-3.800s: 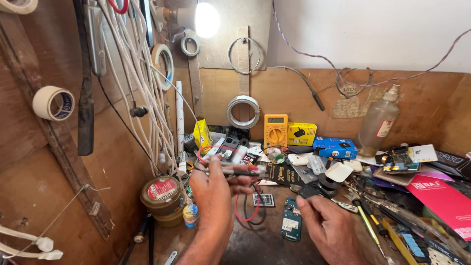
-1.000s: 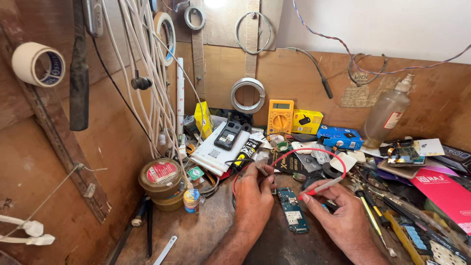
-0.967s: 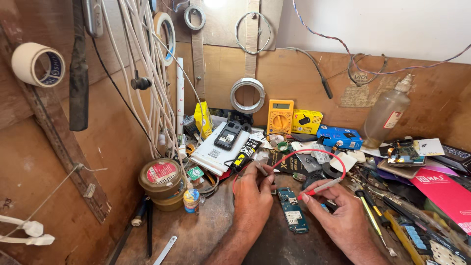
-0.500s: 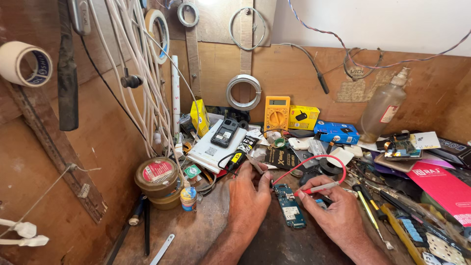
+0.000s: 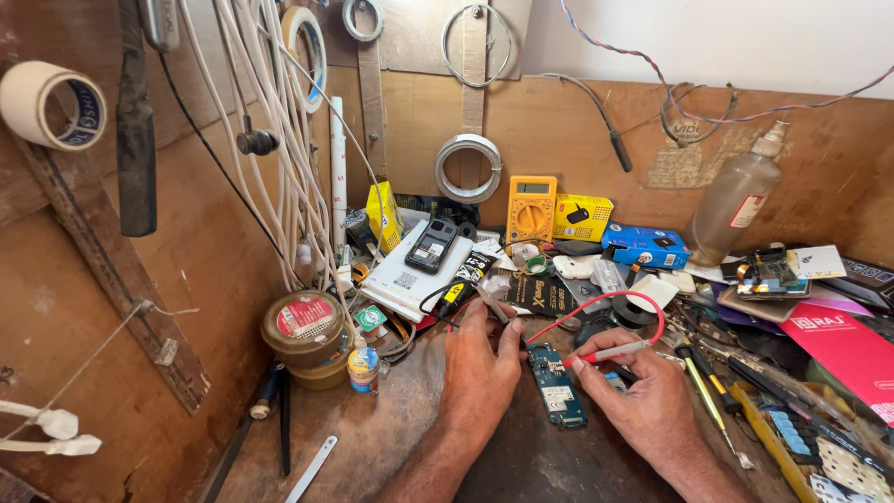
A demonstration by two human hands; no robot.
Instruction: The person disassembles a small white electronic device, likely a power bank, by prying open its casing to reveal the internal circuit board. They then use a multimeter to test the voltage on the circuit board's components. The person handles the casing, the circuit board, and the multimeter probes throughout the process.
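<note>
A small blue-green circuit board (image 5: 556, 385) lies on the wooden bench between my hands. My left hand (image 5: 481, 368) pinches a thin black probe (image 5: 491, 305) by the board's upper left end. My right hand (image 5: 636, 396) grips a red probe (image 5: 610, 352) whose tip points at the board's upper right edge. A red lead (image 5: 615, 300) loops up from it, and a black lead (image 5: 438, 300) runs back toward the yellow multimeter (image 5: 532, 209) against the rear wall.
A dismantled black phone (image 5: 431, 246) lies on a white box (image 5: 400, 279). Round tins (image 5: 303, 328) and a small glue bottle (image 5: 362, 369) stand at left. Screwdrivers (image 5: 704, 380), a pink card (image 5: 843, 346) and parts crowd the right. Cables (image 5: 270, 140) and tape rolls (image 5: 54, 104) hang on the left wall.
My hands came down from holding the probes up to the board on the bench. The view tilted slightly; in the last second both probes shifted a little at the board's upper end.
</note>
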